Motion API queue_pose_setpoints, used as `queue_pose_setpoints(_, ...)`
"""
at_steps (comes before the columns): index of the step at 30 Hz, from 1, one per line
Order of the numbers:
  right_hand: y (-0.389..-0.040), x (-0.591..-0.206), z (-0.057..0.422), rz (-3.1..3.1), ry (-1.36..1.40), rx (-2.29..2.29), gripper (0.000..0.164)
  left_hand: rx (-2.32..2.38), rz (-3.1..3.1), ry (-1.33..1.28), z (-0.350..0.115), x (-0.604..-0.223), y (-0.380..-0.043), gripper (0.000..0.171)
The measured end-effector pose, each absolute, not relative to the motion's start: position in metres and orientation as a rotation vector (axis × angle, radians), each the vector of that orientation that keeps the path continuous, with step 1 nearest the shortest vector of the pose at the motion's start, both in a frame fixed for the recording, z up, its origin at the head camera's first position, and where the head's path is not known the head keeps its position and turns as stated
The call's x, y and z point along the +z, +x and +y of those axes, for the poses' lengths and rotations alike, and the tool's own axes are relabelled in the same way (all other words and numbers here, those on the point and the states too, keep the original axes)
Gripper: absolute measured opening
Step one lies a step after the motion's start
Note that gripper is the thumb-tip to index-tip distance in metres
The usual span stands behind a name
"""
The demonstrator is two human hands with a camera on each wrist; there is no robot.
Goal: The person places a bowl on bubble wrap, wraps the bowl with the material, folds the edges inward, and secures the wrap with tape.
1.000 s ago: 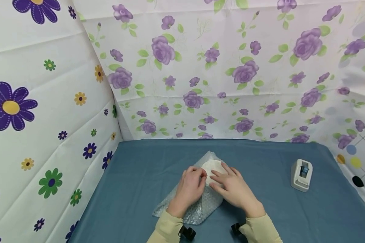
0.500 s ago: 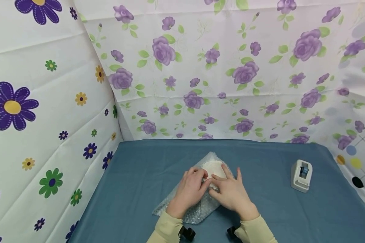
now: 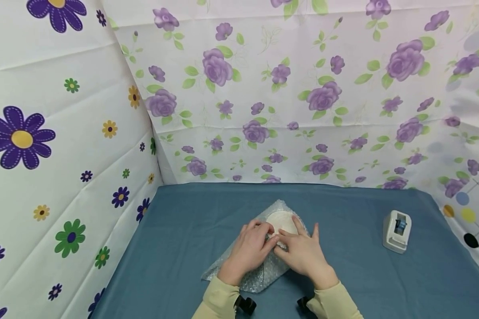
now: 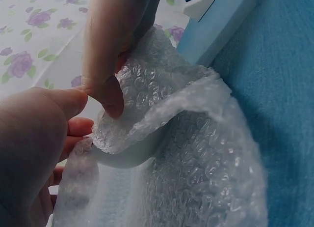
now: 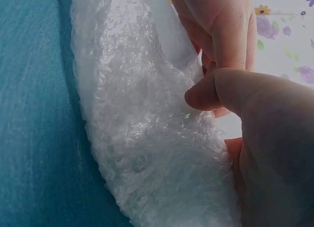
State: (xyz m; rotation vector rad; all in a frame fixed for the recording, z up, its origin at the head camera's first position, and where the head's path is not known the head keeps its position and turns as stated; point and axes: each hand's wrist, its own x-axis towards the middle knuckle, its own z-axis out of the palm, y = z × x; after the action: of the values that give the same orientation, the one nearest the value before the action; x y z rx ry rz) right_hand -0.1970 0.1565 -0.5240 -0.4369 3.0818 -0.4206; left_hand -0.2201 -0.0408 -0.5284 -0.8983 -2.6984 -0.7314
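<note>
- Two hands working some clear bubble wrap (image 3: 263, 277), which lies roughly mid-counter, a bit toward the person. The counter (image 3: 191, 230) has a blue cover on it.
- A white round thing (image 3: 282, 220) sits at the far end of the wrap, with wrap showing past it on the far side and spreading out on the near side. Too covered up to tell if it's a bowl or a plate.
- Left hand (image 3: 247, 248): fingers curled, pinching the edge of the wrap right by the round thing.
- Right hand (image 3: 303, 254): thumb and index nipping the wrap close to the left hand's fingertips, other fingers fanned out, one lying over the round thing.
- Left wrist view shows a loose flap of wrap curling up, with a smooth pale curve just under it.
- Both arms have pale yellow sleeves (image 3: 219, 299), and there's black gear (image 3: 245, 305) at the wrists.
- Small white tape dispenser (image 3: 397, 231) with a blue roll, well apart over on the right.
- Purple rose sheet (image 3: 303, 110) behind, daisy sheet (image 3: 8, 199) on the left.
</note>
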Motion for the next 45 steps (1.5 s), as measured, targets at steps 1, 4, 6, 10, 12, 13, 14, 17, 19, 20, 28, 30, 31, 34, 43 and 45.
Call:
queue_pose_setpoints(1,-0.197,-0.524,0.156,3.084,-0.439,-0.422,0.051,-0.728,-2.698,-0.898,-0.041,-0.528,-0.22,0.032)
queue_pose_setpoints(4,-0.198,-0.523,0.155,3.092,-0.451,-0.424,0.05,-0.719,-2.693,-0.899,-0.043,-0.528,-0.22,0.031)
queue_pose_setpoints(6,-0.198,-0.523,0.154,3.095,-0.46,-0.426,0.05,-0.723,-2.695,-0.901,-0.044,-0.528,-0.22,0.029)
queue_pose_setpoints(10,-0.198,-0.522,0.154,3.099,-0.476,-0.444,0.049,-0.791,-2.712,-0.935,-0.048,-0.525,-0.222,0.026)
queue_pose_setpoints(12,-0.198,-0.523,0.154,3.096,-0.47,-0.454,0.049,-0.859,-2.724,-0.968,-0.051,-0.522,-0.223,0.025)
queue_pose_setpoints(13,-0.198,-0.523,0.154,3.093,-0.466,-0.461,0.049,-0.897,-2.728,-0.988,-0.054,-0.521,-0.223,0.026)
queue_pose_setpoints(14,-0.197,-0.524,0.155,3.09,-0.462,-0.467,0.049,-0.93,-2.74,-1.005,-0.057,-0.519,-0.223,0.026)
queue_pose_setpoints(17,-0.196,-0.526,0.156,3.083,-0.445,-0.47,0.05,-1.031,-2.786,-1.028,-0.071,-0.513,-0.222,0.029)
queue_pose_setpoints(19,-0.195,-0.527,0.156,3.087,-0.443,-0.477,0.05,-1.06,-2.832,-1.015,-0.083,-0.51,-0.22,0.037)
queue_pose_setpoints(20,-0.195,-0.527,0.156,3.09,-0.442,-0.479,0.049,-1.06,-2.862,-1.0,-0.09,-0.51,-0.219,0.043)
queue_pose_setpoints(28,-0.195,-0.527,0.156,3.096,-0.454,-0.508,0.047,-0.906,-2.991,-0.885,-0.16,-0.519,-0.204,0.074)
queue_pose_setpoints(30,-0.195,-0.527,0.156,3.093,-0.459,-0.516,0.048,-0.92,-3.01,-0.841,-0.176,-0.522,-0.199,0.071)
queue_pose_setpoints(31,-0.195,-0.527,0.156,3.09,-0.46,-0.518,0.048,-0.942,-3.02,-0.824,-0.182,-0.524,-0.197,0.068)
queue_pose_setpoints(34,-0.196,-0.527,0.157,3.085,-0.458,-0.526,0.048,-1.063,-3.052,-0.785,-0.198,-0.529,-0.193,0.059)
queue_pose_setpoints(43,-0.198,-0.528,0.157,3.093,-0.468,-0.539,0.048,-1.73,-2.99,-0.697,-0.225,-0.545,-0.192,0.058)
queue_pose_setpoints(45,-0.197,-0.528,0.156,3.086,-0.468,-0.546,0.048,-1.864,-2.954,-0.694,-0.23,-0.546,-0.191,0.061)
